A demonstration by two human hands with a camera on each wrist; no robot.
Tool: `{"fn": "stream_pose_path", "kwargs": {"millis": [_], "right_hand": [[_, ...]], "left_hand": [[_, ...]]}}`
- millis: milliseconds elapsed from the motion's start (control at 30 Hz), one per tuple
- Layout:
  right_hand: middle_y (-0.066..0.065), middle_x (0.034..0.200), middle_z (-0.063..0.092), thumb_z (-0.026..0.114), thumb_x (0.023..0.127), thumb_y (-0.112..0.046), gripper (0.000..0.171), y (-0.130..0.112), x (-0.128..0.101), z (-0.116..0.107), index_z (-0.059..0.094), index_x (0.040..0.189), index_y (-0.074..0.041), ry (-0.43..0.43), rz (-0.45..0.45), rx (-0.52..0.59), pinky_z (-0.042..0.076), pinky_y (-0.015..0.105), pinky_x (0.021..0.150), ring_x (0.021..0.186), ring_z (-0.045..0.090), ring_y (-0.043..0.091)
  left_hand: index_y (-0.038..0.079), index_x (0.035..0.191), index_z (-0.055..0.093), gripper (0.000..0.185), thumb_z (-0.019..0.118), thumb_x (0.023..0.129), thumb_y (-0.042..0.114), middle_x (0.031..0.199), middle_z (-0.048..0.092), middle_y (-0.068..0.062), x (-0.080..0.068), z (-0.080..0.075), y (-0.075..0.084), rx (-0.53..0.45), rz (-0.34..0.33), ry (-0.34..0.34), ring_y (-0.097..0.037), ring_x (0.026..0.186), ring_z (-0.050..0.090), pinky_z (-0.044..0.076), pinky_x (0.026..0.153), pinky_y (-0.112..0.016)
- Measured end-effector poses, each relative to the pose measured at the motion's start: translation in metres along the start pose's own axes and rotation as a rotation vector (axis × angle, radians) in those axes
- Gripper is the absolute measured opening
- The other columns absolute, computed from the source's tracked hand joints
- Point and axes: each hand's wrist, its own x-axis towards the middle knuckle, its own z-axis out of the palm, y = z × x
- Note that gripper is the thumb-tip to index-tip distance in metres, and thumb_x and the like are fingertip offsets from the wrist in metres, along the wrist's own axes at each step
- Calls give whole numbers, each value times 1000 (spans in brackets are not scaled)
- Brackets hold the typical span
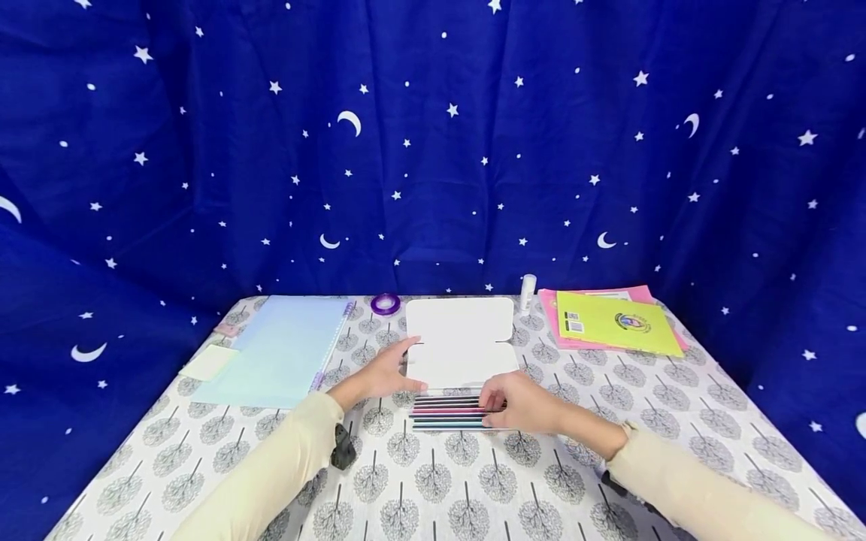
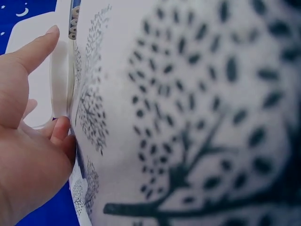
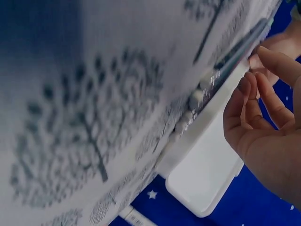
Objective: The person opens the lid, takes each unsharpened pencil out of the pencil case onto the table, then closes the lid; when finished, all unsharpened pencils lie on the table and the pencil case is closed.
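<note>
A white box (image 1: 460,364) lies on the patterned cloth, its lid (image 1: 460,319) folded back away from me. Several coloured pencils (image 1: 443,415), in dark, pink and teal shades, lie side by side along the near side of the box. My left hand (image 1: 382,373) is at the box's left side, thumb and fingers spread. In the left wrist view, its fingertips are right by the box wall (image 2: 60,77). My right hand (image 1: 524,403) is over the right ends of the pencils, fingers loosely bent. Nothing shows between its fingertips (image 3: 244,87) in the right wrist view.
A light blue notebook (image 1: 277,349) and a pale paper pad (image 1: 208,364) lie on the left. Behind the box are a purple tape roll (image 1: 386,304) and a white glue stick (image 1: 528,293). Yellow (image 1: 612,323) and pink booklets lie back right, before a blue curtain (image 1: 433,150).
</note>
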Motion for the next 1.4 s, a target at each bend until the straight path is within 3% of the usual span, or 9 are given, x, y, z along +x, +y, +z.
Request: {"fn": "stream_pose_path", "kwargs": {"millis": [167, 267, 467, 700, 900, 1033, 1167, 1400], "right_hand": [[1, 89, 71, 82, 79, -13, 18, 12, 4, -16, 71, 93, -7, 49, 23, -21, 55, 36, 78, 81, 66, 13], [8, 100, 72, 82, 79, -16, 24, 21, 5, -26, 71, 97, -6, 80, 85, 4, 56, 40, 79, 89, 67, 22], [15, 111, 68, 82, 80, -17, 33, 43, 8, -40, 69, 106, -2, 134, 148, 62, 58, 35, 78, 100, 66, 36], [22, 113, 66, 83, 79, -14, 42, 67, 10, -50, 65, 112, 5, 167, 167, 80, 59, 32, 78, 99, 66, 38], [22, 121, 60, 85, 78, -18, 48, 80, 13, -56, 61, 114, 3, 188, 263, 100, 58, 41, 85, 107, 62, 41], [29, 130, 53, 85, 78, -20, 66, 85, 15, -58, 50, 127, 7, 154, 300, 145, 54, 49, 94, 116, 56, 46], [35, 138, 46, 85, 79, -18, 93, 87, 17, -58, 27, 147, 11, 114, 283, 214, 50, 52, 99, 120, 52, 49], [35, 141, 46, 86, 77, -12, 110, 84, 23, -58, 9, 153, 9, 63, 263, 258, 52, 49, 97, 122, 52, 48]], "left_hand": [[18, 143, 49, 74, 85, 78, 22, 140, 52, -11, 0, -4, -3, -39, 32, 57, -29, 117, 55, 50, 95, -50], [17, 143, 48, 75, 85, 77, 20, 139, 53, -11, -1, -7, -5, -59, 19, 75, -27, 116, 55, 50, 95, -50], [11, 150, 38, 89, 87, 76, 22, 149, 45, -10, -1, -11, -10, -123, -24, 112, -26, 112, 55, 51, 92, -42], [10, 159, 5, 120, 89, 74, 25, 152, 43, -14, 4, -14, -13, -219, -63, 66, -25, 113, 59, 53, 94, -41], [17, 160, 10, 116, 88, 75, 26, 153, 43, -8, 8, -16, -15, -216, -52, 37, -22, 113, 58, 50, 99, -43], [19, 161, 11, 116, 88, 74, 24, 153, 42, -8, 9, -16, -15, -222, -40, 28, -21, 110, 59, 49, 99, -42], [18, 161, 11, 116, 88, 74, 21, 155, 38, -11, 9, -16, -14, -226, -19, 24, -22, 107, 59, 51, 94, -40], [20, 160, 13, 116, 88, 73, 12, 158, 33, -9, 10, -18, -15, -233, 16, 18, -25, 107, 58, 52, 91, -38]]}}
